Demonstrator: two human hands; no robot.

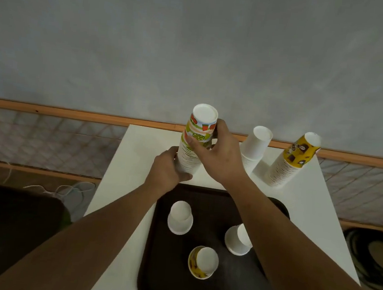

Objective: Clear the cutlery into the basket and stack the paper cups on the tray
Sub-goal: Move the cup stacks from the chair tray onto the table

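1. Our left hand [165, 168] gripped the foot of the tall fruit-printed stack of upturned paper cups [188, 159], just beyond the dark rectangular tray [211, 217];
2. our right hand [219, 157] curled round its upper cups;
3. the stack stood near upright, so we judged a straight upward lift best.

— How is the scene lit?
— Dimly and evenly; no single source can be made out. The white tabletop [138, 153] is rendered brightest, while the dark tray [173, 271] is left almost without detail.
— Are shadows seen?
— Only faint, soft-edged ones, laid at the foot of the tall stack of cups [188, 158].
— And sharpness?
— A mild softness is spread throughout. The wooden rail [49, 109] is bowed by the wide lens, and the lower left corner is sunk in murk.
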